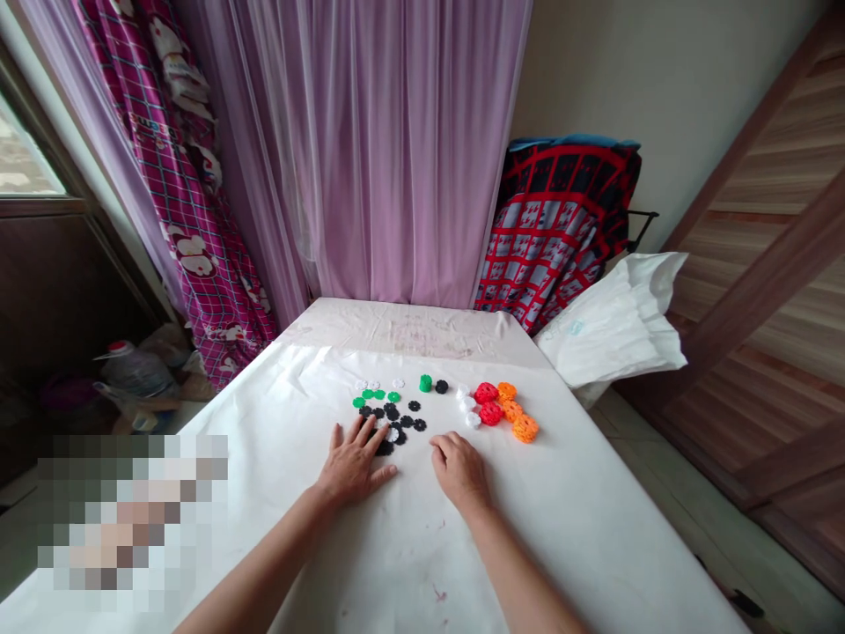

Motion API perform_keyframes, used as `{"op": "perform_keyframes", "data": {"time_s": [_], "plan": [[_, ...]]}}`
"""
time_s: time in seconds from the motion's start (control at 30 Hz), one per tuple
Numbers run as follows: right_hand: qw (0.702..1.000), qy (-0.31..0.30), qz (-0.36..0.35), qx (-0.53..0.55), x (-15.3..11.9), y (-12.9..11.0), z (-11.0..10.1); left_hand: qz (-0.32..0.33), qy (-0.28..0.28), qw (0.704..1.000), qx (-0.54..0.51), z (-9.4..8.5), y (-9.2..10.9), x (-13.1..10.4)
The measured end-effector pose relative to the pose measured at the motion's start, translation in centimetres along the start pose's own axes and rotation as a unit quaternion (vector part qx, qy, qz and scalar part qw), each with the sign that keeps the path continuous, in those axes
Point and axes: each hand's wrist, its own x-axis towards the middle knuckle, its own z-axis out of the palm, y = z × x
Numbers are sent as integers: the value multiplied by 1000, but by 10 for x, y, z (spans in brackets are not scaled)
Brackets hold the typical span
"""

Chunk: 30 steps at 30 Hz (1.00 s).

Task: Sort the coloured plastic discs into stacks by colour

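My left hand (351,460) lies palm down with its fingers spread, the fingertips over a loose group of black notched plastic discs (392,412). A white disc (393,434) shows among them, partly hidden. My right hand (459,467) rests on the table with its fingers curled in; whatever they hold, if anything, is hidden. Beyond the black discs lie several green discs (376,395) and white discs (398,383). A green stack (425,384) stands by a black stack (442,387). To the right are white stacks (468,404), red stacks (487,394) and orange stacks (525,429).
The white-covered table (422,546) ends at a purple curtain (409,158). A white plastic sack (613,321) stands by its right edge, with a red checked cloth (541,229) behind. A clear bottle (135,370) is on the left. A blurred-out patch (132,524) covers the lower left.
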Motion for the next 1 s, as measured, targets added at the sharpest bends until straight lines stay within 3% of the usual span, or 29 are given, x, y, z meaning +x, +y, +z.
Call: {"op": "perform_keyframes", "data": {"time_s": [0.17, 0.33, 0.6, 0.77, 0.87, 1.0], "plan": [[999, 18, -3, 40, 2, 1, 6, 43, -24, 999, -17, -6, 12, 12], [995, 43, 9, 85, 8, 7, 13, 88, -10, 996, -12, -2, 11, 24], [992, 48, 45, 105, 38, -9, 23, 54, 46, 997, 3, 9, -9, 46], [986, 67, 35, 146, 38, -9, 27, 6, 85, 995, -58, 14, -17, 61], [980, 86, 10, 178, 30, -5, 28, -55, 184, 970, -148, 16, -23, 62], [978, 102, -16, 183, 21, 0, 29, -177, 295, 881, -324, 14, -38, 54]]}}
